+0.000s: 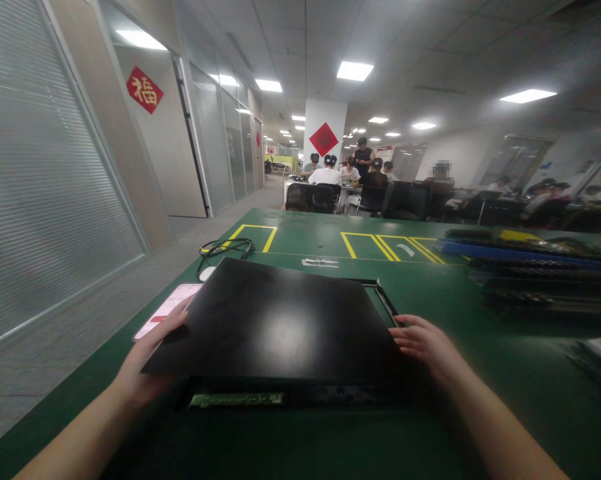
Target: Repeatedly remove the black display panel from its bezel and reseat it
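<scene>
A flat, glossy black panel lies tilted and slightly askew above a thin black frame on the green table. My left hand grips the panel's left edge, with the thumb along the side and the other fingers hidden underneath. At the right edge, my right hand holds the panel between fingers and thumb, close to the frame's side. Below the panel's near edge shows a green circuit board strip. A phone with a pink screen lies beside my left hand, partly covered.
A coiled black cable and a white rounded object sit behind the panel's left corner. Yellow tape marks the green table. Blurred dark strips are stacked at right. People sit at tables farther back.
</scene>
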The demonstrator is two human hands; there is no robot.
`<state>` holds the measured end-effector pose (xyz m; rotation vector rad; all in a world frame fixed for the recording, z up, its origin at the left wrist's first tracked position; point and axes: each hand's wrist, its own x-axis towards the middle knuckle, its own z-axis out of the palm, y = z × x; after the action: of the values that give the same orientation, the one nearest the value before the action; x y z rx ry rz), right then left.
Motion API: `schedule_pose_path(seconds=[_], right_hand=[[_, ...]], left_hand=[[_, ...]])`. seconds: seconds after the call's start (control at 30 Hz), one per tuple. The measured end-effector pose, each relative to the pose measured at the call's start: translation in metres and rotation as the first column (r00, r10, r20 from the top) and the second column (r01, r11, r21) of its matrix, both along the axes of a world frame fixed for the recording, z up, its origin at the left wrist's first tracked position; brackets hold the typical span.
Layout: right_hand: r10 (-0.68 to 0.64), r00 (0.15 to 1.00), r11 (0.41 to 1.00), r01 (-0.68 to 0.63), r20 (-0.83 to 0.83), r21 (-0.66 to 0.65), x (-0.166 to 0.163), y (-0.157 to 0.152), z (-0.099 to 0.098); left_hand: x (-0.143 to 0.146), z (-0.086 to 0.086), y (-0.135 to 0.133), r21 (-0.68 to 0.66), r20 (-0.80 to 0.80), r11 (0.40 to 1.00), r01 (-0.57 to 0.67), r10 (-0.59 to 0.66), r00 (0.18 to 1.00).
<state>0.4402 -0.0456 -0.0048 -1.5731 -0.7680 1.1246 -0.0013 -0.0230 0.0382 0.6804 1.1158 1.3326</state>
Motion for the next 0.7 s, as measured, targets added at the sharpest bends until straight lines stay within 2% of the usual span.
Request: schedule_pose_path(seconds=[0.2,0.33,0.53,0.7], right_hand=[[-0.048,0.995,0.999,0.047,0.092,0.006,0.0037,0.0017,-0.0014],[-0.061,0.988,0.998,0.058,0.139,0.027,-0.0010,0.0006,-0.0006],[-0.142,0.962,0.985,0.114,0.233,0.129,-0.0056,-0.0001,-0.0033],[-0.172,0.947,0.983,0.148,0.272,0.106,-0.0041,0.0004,-0.0018]], left_hand=[[0.0034,-0.0004,-0.0032,0.012,0.053,0.991,0.131,-0.132,0.990],[0.0021,-0.0028,-0.0010,-0.003,0.027,0.989,0.148,-0.148,0.989],[-0.0007,-0.0068,0.0008,-0.004,-0.028,0.988,0.151,-0.152,0.988],[0.0078,-0.0103,0.0014,0.055,-0.099,0.992,0.112,-0.106,0.989]])
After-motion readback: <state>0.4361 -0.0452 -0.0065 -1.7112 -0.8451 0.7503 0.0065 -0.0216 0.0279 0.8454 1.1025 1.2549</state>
